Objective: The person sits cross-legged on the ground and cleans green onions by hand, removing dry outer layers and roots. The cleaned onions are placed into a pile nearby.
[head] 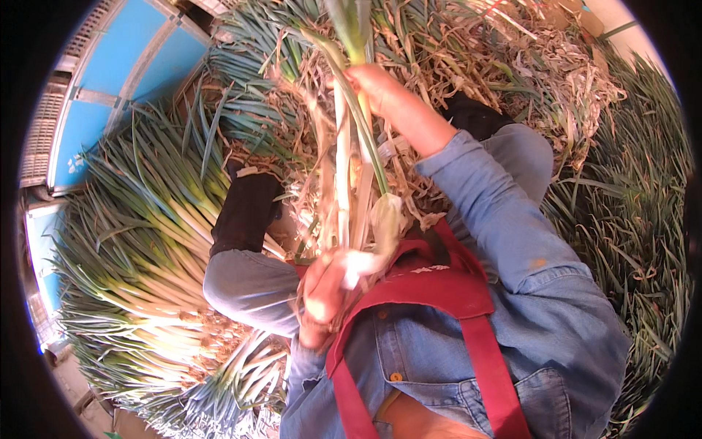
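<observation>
My right hand (pixel 374 85) is closed around a few long green onions (pixel 343 181), near where the white stalks turn green. The stalks run down toward my lap, their green leaves pointing away from me. Close to my body, my left hand (pixel 321 296) is curled at the lower ends of these stalks; it is blurred by motion and bright light. A loose pale outer leaf (pixel 386 219) hangs beside the stalks, its lower part blurred. The root ends are hidden at my left hand.
Trimmed green onions (pixel 164 236) lie in a thick pile at the left. Dry peeled leaves (pixel 570 104) are heaped ahead and to the right. More leafy onions (pixel 630 247) cover the right side. Blue panels (pixel 118 60) stand at the upper left. My red apron (pixel 428 291) covers my lap.
</observation>
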A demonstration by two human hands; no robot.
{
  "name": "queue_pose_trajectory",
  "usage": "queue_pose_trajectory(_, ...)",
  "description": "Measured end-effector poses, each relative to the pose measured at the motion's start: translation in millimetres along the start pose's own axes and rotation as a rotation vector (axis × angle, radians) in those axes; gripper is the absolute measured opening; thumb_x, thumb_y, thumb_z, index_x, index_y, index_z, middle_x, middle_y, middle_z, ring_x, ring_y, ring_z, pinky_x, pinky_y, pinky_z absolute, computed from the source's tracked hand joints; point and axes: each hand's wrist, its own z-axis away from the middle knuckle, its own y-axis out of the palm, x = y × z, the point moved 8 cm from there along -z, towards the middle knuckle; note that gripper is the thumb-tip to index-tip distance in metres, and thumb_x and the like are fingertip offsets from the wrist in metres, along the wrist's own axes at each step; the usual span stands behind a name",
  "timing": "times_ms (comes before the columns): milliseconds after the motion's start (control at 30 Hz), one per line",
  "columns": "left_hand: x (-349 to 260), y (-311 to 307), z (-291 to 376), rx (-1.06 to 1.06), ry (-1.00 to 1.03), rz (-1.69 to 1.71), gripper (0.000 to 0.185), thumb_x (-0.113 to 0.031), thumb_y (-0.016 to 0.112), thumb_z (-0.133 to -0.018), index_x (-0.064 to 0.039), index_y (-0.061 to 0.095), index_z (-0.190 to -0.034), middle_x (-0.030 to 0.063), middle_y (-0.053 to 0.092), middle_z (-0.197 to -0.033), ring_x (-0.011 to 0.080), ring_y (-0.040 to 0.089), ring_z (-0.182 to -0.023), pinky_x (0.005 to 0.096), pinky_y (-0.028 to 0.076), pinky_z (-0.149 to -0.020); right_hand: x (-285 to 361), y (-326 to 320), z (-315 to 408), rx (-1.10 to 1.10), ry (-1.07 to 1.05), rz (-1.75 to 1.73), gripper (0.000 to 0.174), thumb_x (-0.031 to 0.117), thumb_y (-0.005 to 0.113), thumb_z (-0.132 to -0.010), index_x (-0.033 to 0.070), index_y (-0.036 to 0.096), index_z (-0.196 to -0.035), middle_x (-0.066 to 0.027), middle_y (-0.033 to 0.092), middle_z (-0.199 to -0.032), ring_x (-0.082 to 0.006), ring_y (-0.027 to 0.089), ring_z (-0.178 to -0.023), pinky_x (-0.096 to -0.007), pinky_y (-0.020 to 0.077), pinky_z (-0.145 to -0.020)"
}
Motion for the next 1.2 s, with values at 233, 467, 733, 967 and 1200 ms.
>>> queue_pose_trajectory(233,47,-56,90,-0.205,-0.164,0.110,0.008,-0.006,0.067,-0.081,-0.002,0.067,-0.088,0.0114,0.064,-0.079,0.0242,0.062,-0.068,0.0314,0.047,-0.063,94,-15,-17,0.278,-0.136,-0.226,0.016,0.002,0.061,-0.088,-0.010,0.059,-0.098,-0.0043,0.059,-0.062,-0.0057,0.051,-0.050,-0.0280,0.0529,-0.062)
queue_pose_trajectory(467,70,-61,149,-0.030,-0.724,0.132,0.019,-0.019,0.056,-0.096,-0.003,0.065,-0.099,-0.0012,0.059,-0.077,0.0051,0.049,-0.061,0.0209,0.035,-0.051,96,-38,-44,0.203,-0.133,-0.427,0.035,0.005,0.060,-0.092,-0.020,0.051,-0.116,-0.0066,0.060,-0.062,-0.0108,0.059,-0.057,-0.0227,0.0555,-0.059)
queue_pose_trajectory(733,43,-31,-60,-0.164,0.033,0.270,0.047,-0.008,0.054,-0.098,-0.005,0.036,-0.142,0.0051,0.047,-0.131,0.0141,0.049,-0.114,0.0270,0.043,-0.092,45,-22,-23,0.384,0.001,-0.597,0.045,-0.006,0.059,-0.085,-0.020,0.035,-0.120,-0.0325,0.061,-0.094,-0.0080,0.051,-0.047,-0.0187,0.0468,-0.041)
queue_pose_trajectory(967,38,87,-152,0.154,-0.110,0.482,0.047,-0.023,0.049,-0.102,-0.005,0.036,-0.144,0.0066,0.052,-0.124,0.0146,0.055,-0.105,0.0278,0.047,-0.086,15,-6,-13,0.383,0.124,-0.614,0.028,-0.001,0.061,-0.086,-0.016,0.051,-0.107,-0.0069,0.058,-0.069,-0.0082,0.052,-0.049,-0.0200,0.0395,-0.040)
queue_pose_trajectory(1200,10,39,-26,0.078,-0.099,0.255,0.035,-0.031,0.046,-0.104,-0.003,0.054,-0.124,0.0066,0.061,-0.095,0.0119,0.058,-0.079,0.0252,0.046,-0.067,61,-42,-29,0.145,-0.110,-0.578,0.051,-0.009,0.057,-0.084,-0.018,0.034,-0.128,-0.0191,0.066,-0.081,-0.0069,0.051,-0.046,-0.0182,0.0469,-0.042)
